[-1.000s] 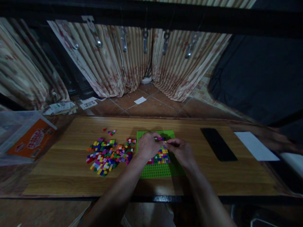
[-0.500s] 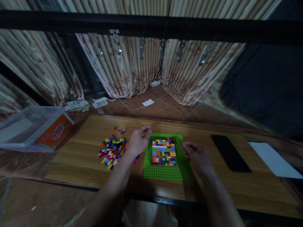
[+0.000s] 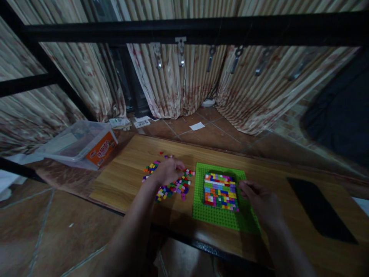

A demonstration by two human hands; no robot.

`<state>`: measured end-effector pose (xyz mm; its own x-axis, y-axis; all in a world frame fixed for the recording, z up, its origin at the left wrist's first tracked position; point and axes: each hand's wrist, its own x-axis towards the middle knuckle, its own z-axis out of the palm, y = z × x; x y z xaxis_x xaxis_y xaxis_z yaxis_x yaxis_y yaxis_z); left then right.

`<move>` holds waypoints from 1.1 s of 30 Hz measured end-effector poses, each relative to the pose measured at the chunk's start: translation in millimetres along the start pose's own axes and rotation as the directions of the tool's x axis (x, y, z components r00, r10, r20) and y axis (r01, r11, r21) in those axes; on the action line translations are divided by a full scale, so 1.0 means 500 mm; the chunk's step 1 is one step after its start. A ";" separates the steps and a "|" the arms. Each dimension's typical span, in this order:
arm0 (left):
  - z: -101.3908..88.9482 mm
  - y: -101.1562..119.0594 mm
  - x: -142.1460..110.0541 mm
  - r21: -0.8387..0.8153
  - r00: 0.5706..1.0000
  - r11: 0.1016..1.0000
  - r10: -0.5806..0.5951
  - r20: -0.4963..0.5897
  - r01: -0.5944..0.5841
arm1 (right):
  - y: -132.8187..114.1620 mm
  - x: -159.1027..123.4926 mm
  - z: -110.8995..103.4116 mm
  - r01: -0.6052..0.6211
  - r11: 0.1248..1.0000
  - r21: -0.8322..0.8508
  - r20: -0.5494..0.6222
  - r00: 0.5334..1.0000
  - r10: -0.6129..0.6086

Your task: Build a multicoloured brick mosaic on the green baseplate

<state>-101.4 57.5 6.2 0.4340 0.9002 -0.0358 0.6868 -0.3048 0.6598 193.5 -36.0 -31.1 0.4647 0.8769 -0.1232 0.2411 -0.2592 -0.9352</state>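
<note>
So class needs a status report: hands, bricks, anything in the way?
Left hand over loose bricks. Right hand beside brick block on green baseplate. Left hand partly hides pile.

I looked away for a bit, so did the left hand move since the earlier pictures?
Yes. It went left: the left hand was over the green board at first, and now it's over the loose bricks beside it.

The left hand (image 3: 170, 172) is over the loose bricks (image 3: 181, 186), left of the green baseplate (image 3: 215, 223)
</note>
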 end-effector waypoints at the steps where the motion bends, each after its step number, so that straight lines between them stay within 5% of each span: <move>1: 0.005 0.006 0.000 0.048 1.000 0.999 -0.025 -0.010 0.026 | -0.001 0.000 0.001 0.006 1.000 -0.017 0.003 1.000 -0.005; 7: 0.036 0.030 -0.003 0.268 0.987 0.953 -0.117 -0.106 0.142 | -0.001 -0.001 0.003 0.030 0.999 -0.042 0.015 0.999 -0.030; 15: 0.033 0.025 0.007 0.304 0.990 0.944 -0.103 -0.097 0.128 | 0.006 0.002 -0.001 0.058 0.998 -0.036 0.000 0.998 -0.058; 20: 0.028 0.045 0.011 0.096 0.991 0.995 0.050 -0.127 -0.038 | 0.000 0.002 0.004 0.090 0.996 0.009 -0.036 0.995 -0.089; 24: 0.066 0.100 0.011 -0.027 0.966 0.972 0.229 -0.121 -0.233 | 0.002 0.005 0.009 0.104 0.994 0.031 -0.013 0.995 -0.103; 33: 0.150 0.176 0.026 0.205 0.882 0.871 0.467 -0.063 -0.447 | -0.009 -0.002 0.010 0.091 0.995 0.032 0.028 0.995 -0.091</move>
<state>8.3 19.1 7.6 0.6670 0.6710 0.3238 0.5240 -0.7314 0.4364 187.7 -33.7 -28.7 0.4166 0.9079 -0.0464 0.2549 -0.1657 -0.9527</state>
